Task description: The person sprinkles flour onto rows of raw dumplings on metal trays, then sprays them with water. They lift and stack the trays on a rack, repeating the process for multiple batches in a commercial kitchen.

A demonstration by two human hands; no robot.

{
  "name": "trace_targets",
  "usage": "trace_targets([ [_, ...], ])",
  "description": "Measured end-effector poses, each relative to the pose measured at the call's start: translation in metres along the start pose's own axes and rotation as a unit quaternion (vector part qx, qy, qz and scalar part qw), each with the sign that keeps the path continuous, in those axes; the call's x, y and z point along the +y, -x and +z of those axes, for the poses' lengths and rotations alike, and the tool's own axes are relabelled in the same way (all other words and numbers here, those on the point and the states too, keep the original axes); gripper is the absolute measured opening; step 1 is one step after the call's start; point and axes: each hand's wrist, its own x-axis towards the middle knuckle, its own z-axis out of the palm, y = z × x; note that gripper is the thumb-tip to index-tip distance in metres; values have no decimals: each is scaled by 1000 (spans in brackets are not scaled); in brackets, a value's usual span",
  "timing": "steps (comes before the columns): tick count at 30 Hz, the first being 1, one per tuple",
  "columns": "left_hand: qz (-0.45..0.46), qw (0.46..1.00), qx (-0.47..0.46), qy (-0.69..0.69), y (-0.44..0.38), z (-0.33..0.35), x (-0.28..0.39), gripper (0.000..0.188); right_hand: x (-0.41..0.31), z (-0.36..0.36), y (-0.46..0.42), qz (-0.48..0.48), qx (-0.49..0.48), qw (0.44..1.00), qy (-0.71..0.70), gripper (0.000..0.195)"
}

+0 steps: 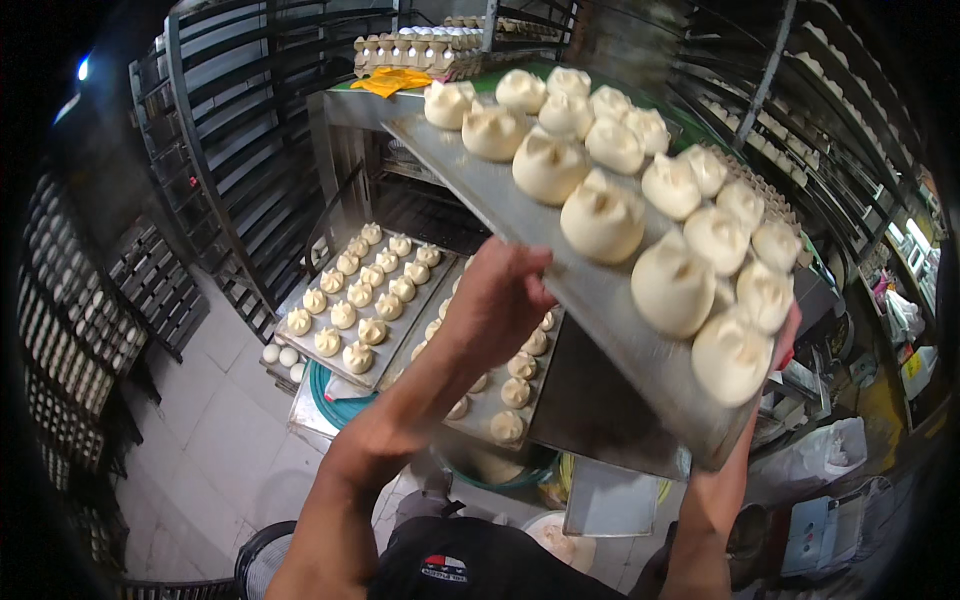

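A metal baking tray carrying rows of pale dough buns is held up and tilted in front of me. My left hand grips its near long edge, fingers curled over the rim. On its right end is my right hand, mostly hidden behind the tray and the buns. Below and to the left lies another tray of smaller pleated buns. Beside that one, partly covered by my left forearm, is a further tray with similar buns.
An open oven chamber is behind the lower trays. Egg cartons and a yellow cloth lie on the green top behind. Tray racks stand left and right. Below me are a bowl and a bare tray.
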Motion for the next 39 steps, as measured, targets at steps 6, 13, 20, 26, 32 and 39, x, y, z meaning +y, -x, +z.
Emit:
trace_targets([
  [6,72,997,-38,0,-73,-3,31,15,-1,103,-74,208,-144,918,-306,41],
  [13,111,994,-14,7,-150,-29,20,11,58,146,-143,79,-115,976,-168,41],
  [20,151,987,-58,8,-189,-8,5,33,107,131,-199,25,-107,984,-143,33],
  [26,189,979,-63,34,-190,5,14,27,77,167,-187,-107,-151,981,64,24],
  [32,174,984,-29,6,-182,17,3,24,87,169,-187,-89,-125,988,32,22],
  [39,193,981,-7,-2,-202,38,-28,29,79,170,-179,217,-184,835,-471,49],
])
